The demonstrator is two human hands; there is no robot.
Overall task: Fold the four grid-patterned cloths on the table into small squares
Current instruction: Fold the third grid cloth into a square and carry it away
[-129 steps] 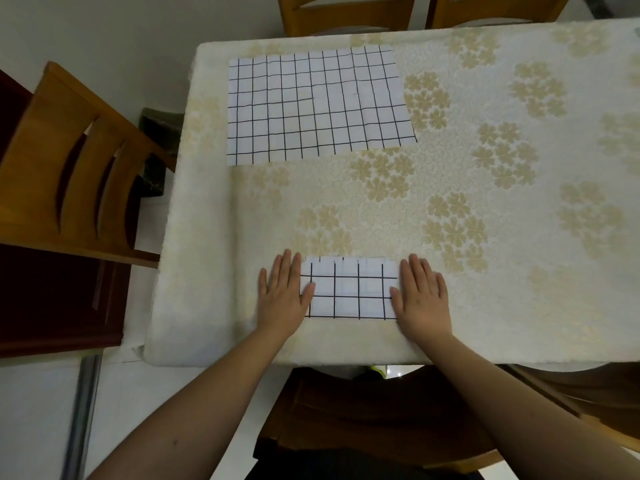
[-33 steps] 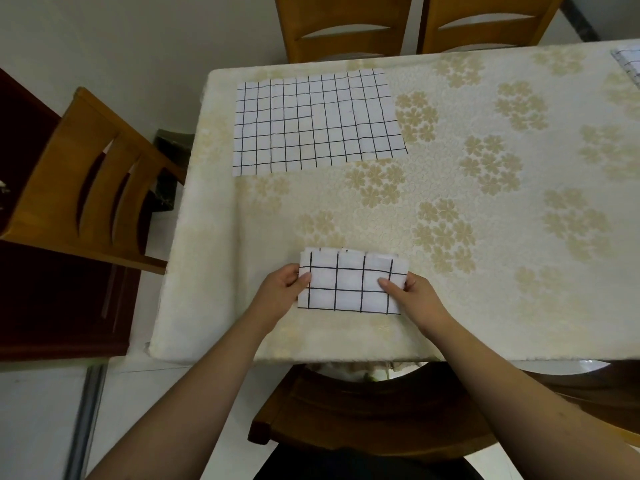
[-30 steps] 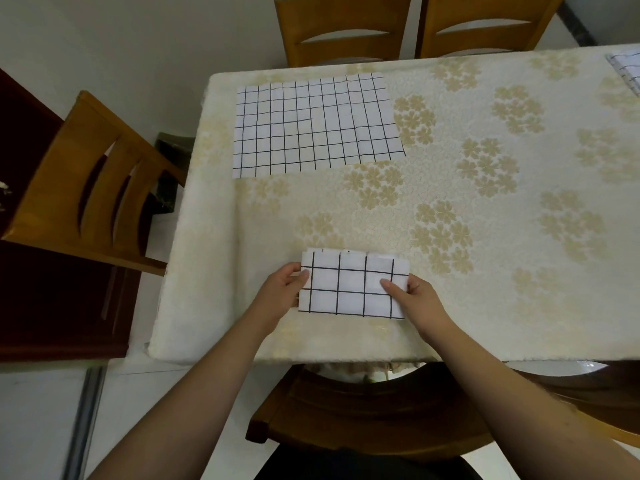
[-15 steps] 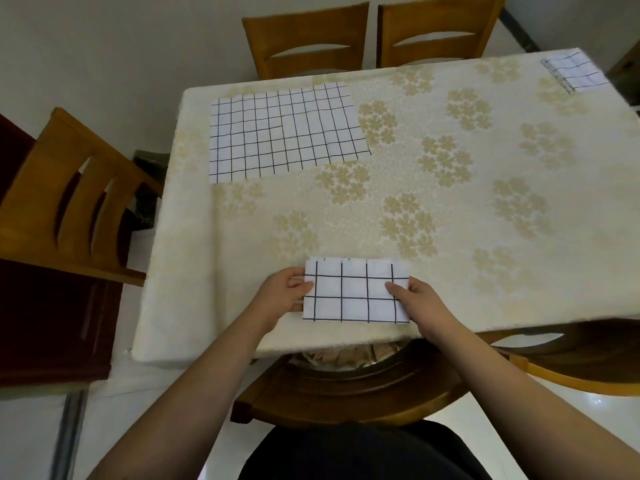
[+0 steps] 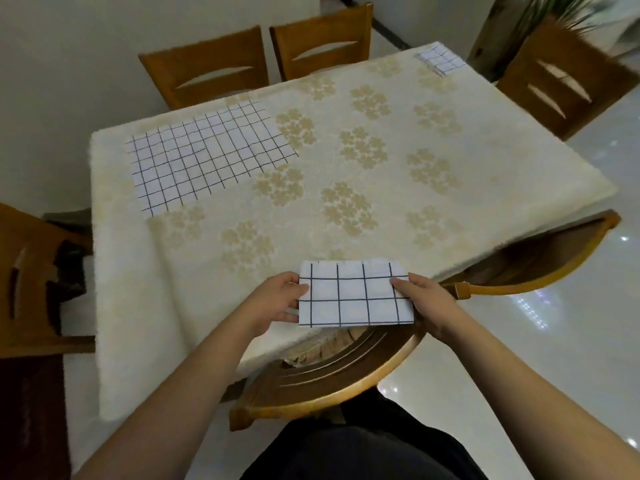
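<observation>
Presently both hands hold one folded white cloth with a dark grid pattern [image 5: 355, 294], a flat rectangle three squares deep and roughly four across, at the near edge of the table covered in a cream cloth with pale gold flower clusters [image 5: 381, 188]. The left hand [image 5: 277, 303] pinches the folded cloth's left short edge, thumb on top and fingers curled beneath. The right hand [image 5: 420, 299] pinches the right short edge in the same manner, thumb lying on the upper face. Whether the folded cloth rests on the table edge or is lifted just clear of it cannot be told; its near edge overhangs the rounded back of a brown wooden chair [image 5: 346, 372] tucked below the grip. Well beyond the left hand, toward the far left corner, a larger white grid-patterned cloth [image 5: 211, 155] lies spread flat. Far beyond the right hand, at the far right corner, a small folded grid-patterned cloth [image 5: 440, 62] lies on the table. Two wooden chairs [image 5: 263, 57] stand at the far side, and one more [image 5: 561, 74] at the right.
</observation>
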